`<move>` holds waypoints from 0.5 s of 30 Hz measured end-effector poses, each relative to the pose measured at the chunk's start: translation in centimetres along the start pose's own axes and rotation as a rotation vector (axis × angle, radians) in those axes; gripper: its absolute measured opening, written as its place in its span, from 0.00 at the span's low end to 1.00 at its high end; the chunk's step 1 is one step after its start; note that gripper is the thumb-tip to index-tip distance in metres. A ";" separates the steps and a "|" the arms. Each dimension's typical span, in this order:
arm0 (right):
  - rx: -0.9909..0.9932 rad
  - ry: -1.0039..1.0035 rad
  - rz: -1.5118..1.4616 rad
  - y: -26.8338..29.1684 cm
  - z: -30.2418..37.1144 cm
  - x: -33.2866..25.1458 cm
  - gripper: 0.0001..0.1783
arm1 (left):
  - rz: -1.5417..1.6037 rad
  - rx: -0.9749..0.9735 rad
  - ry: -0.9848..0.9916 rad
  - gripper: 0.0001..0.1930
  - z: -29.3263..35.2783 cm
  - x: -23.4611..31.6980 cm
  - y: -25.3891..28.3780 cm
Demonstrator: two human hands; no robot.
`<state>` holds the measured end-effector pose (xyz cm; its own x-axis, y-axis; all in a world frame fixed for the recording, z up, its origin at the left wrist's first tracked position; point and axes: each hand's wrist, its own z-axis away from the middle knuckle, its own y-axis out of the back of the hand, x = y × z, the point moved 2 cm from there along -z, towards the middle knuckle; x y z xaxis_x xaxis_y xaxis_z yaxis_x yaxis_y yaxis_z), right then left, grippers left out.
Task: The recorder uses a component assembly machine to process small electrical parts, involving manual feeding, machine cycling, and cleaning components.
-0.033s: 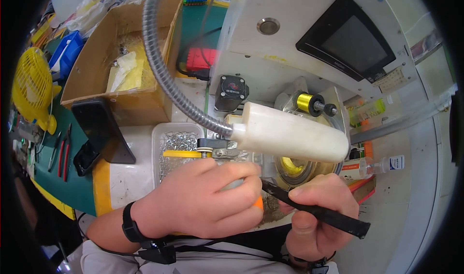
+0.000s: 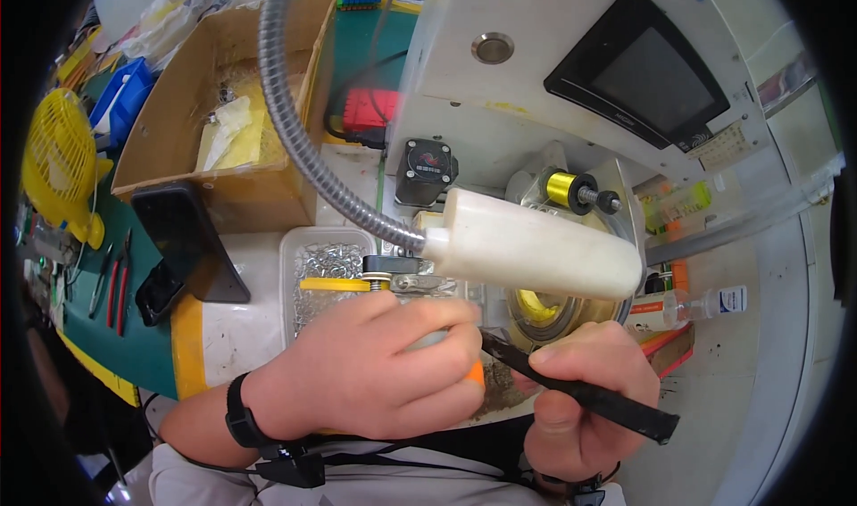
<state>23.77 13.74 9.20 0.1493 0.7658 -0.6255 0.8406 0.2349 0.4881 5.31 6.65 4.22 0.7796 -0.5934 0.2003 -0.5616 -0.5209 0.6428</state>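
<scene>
My right hand (image 2: 594,394) pinches a long, flat black tool (image 2: 580,385) between thumb and fingers. It slants from beside my left fingers down to the right. Its working tip is hidden behind my left hand (image 2: 393,363), so its exact kind does not show. My left hand is closed, fingers curled toward the tool's far end, and what it grips is covered. A bit of orange (image 2: 476,374) shows beside the left fingertips. Just beyond both hands hangs a white cylindrical lamp head (image 2: 540,243) on a metal gooseneck (image 2: 299,140).
A clear tray (image 2: 330,247) of small metal rings sits beyond my left hand, near a yellow-handled clamp (image 2: 335,285). Behind stands a machine with a screen (image 2: 647,82), a motor (image 2: 427,171) and a yellow spool (image 2: 564,187). Left are a phone (image 2: 187,238), carton (image 2: 219,185) and fan (image 2: 64,153).
</scene>
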 end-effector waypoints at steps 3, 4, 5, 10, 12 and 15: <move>-0.130 0.101 0.033 0.2 -0.5 0.6 0.24 | -0.023 0.001 -0.003 0.08 0.2 -0.1 -0.4; -0.144 0.114 0.048 0.3 -0.7 0.6 0.19 | -0.015 0.001 -0.017 0.08 0.1 -0.2 -0.4; -0.158 0.127 0.064 0.4 -0.8 0.6 0.17 | -0.009 0.000 -0.017 0.09 0.0 -0.3 -0.4; -0.096 0.111 -0.015 0.5 -0.4 1.0 0.16 | 0.013 0.031 -0.008 0.15 0.2 -0.3 -0.6; -0.096 0.078 -0.038 0.4 -0.2 1.1 0.16 | 0.040 0.045 -0.001 0.17 0.1 -0.3 -0.5; -0.063 0.069 -0.050 0.4 -0.1 1.1 0.16 | 0.029 0.058 -0.008 0.16 0.0 -0.1 -0.6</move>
<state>24.20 14.71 8.77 0.0703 0.7910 -0.6078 0.8114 0.3091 0.4961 5.54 7.00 3.79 0.7607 -0.6134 0.2122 -0.5993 -0.5382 0.5926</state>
